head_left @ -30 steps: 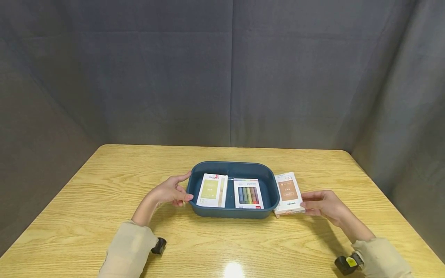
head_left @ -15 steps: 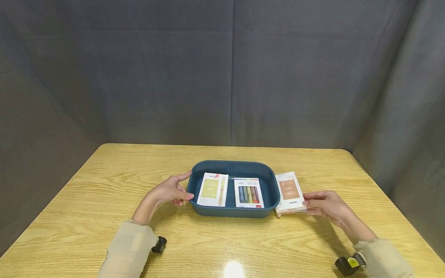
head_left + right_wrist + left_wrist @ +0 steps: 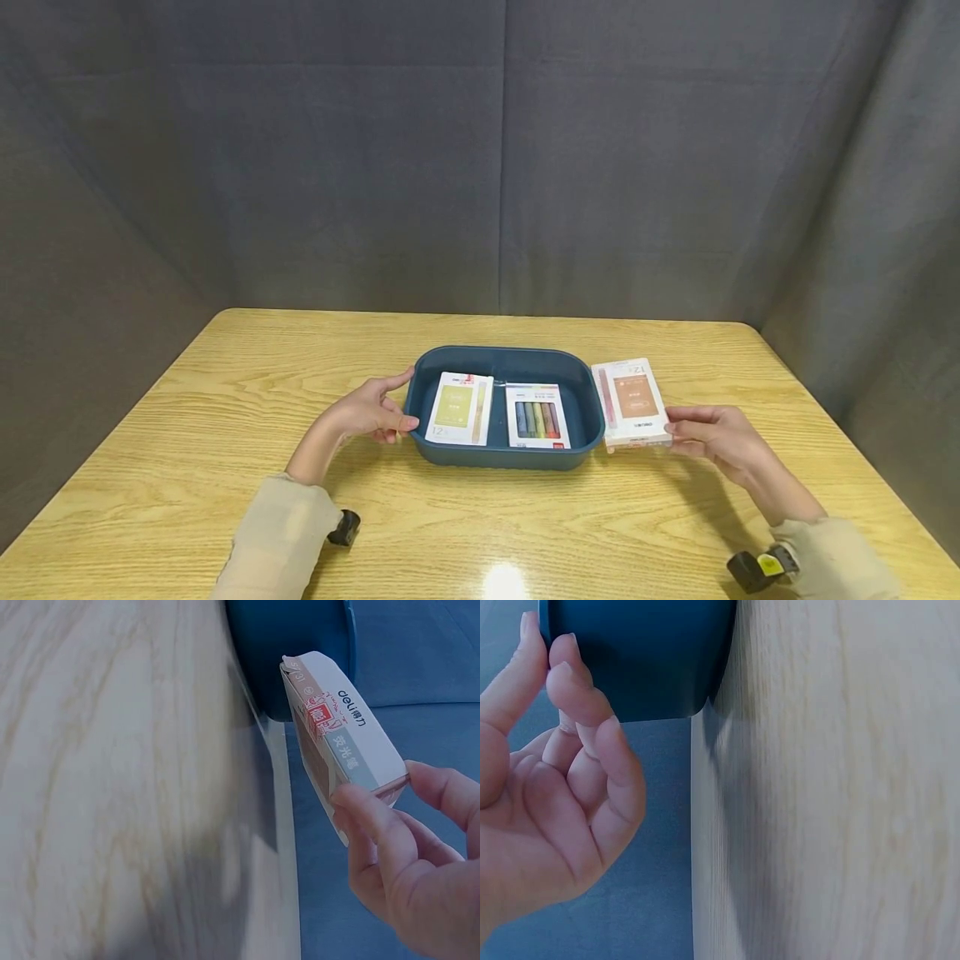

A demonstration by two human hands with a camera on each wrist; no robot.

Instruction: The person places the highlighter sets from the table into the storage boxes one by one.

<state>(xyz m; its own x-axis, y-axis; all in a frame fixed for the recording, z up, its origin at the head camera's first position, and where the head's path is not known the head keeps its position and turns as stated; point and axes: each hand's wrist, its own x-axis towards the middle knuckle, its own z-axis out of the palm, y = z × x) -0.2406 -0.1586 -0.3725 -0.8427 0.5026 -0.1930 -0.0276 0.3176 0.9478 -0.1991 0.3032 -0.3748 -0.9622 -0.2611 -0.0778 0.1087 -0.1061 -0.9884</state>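
Note:
A dark blue divided tray [image 3: 498, 457] stands on the table. My left hand [image 3: 371, 412] pinches its left rim, as the left wrist view shows at close range. In its left compartment lies a white box with a yellow-green panel [image 3: 453, 408]; the right compartment has a white box with a window showing coloured sticks [image 3: 537, 417]. Just right of the tray, my right hand [image 3: 716, 435] holds a white highlighter box [image 3: 636, 402] with an orange-brown panel by its near right corner. In the right wrist view this highlighter box [image 3: 337, 724] is tilted and up off the tabletop.
The pale wooden table [image 3: 480, 525] extends on all sides of the tray. Grey curtains [image 3: 375, 183] hang behind it and along both sides. A black wrist camera [image 3: 753, 569] sits at the right sleeve, another wrist camera [image 3: 345, 528] at the left.
My right hand has lifted the highlighter box a little and turned it, shifting slightly right and away from me. The left hand and the tray have stayed in place.

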